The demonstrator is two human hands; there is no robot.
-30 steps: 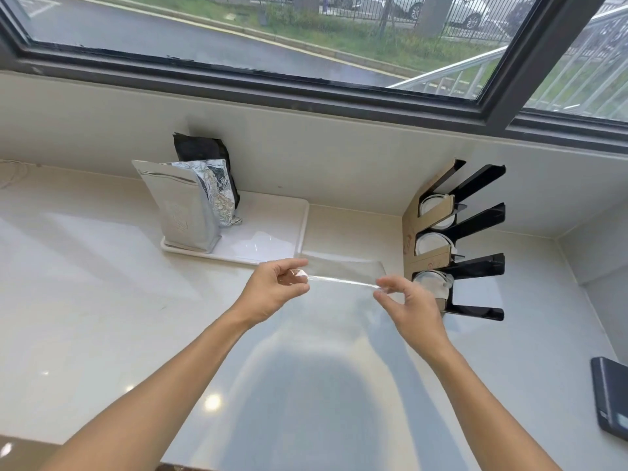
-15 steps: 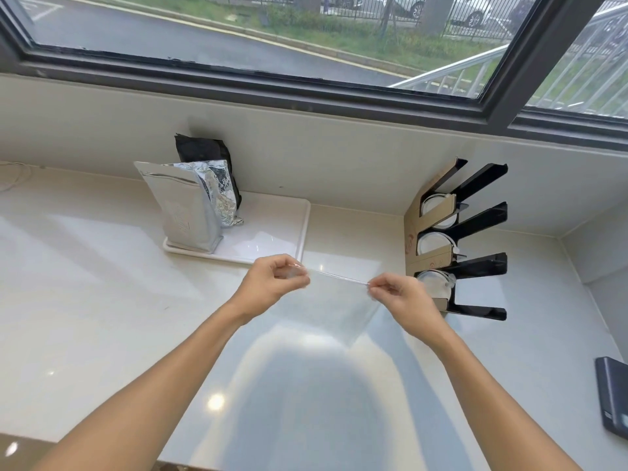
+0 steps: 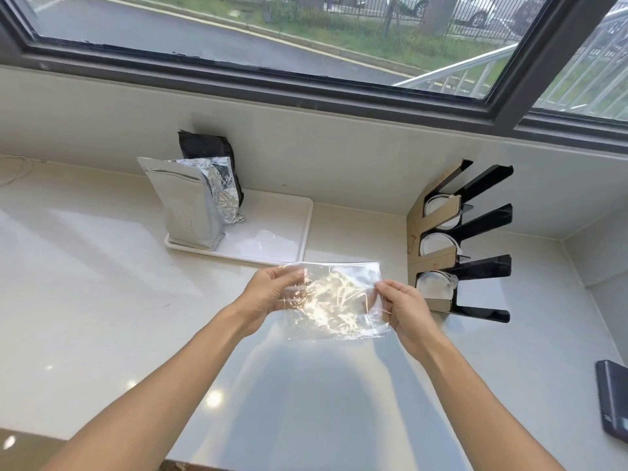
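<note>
A clear plastic bag (image 3: pixel 334 300) is held flat above the pale counter, its face turned up toward the camera and glaring with reflected light. My left hand (image 3: pixel 268 295) grips its left edge, thumb on top. My right hand (image 3: pixel 402 307) pinches its right edge. Both hands are raised just in front of the white tray.
A white tray (image 3: pixel 272 246) at the back holds a silver pouch (image 3: pixel 187 205), a crumpled foil bag (image 3: pixel 222 190) and a black bag (image 3: pixel 207 147). A black-and-cardboard rack (image 3: pixel 458 246) with round lids stands on the right. A dark device (image 3: pixel 615 402) lies at the right edge.
The bag was held edge-on as a thin strip, then hung down; now it is tilted up so its broad face shows. Both hands have dropped slightly toward me.
</note>
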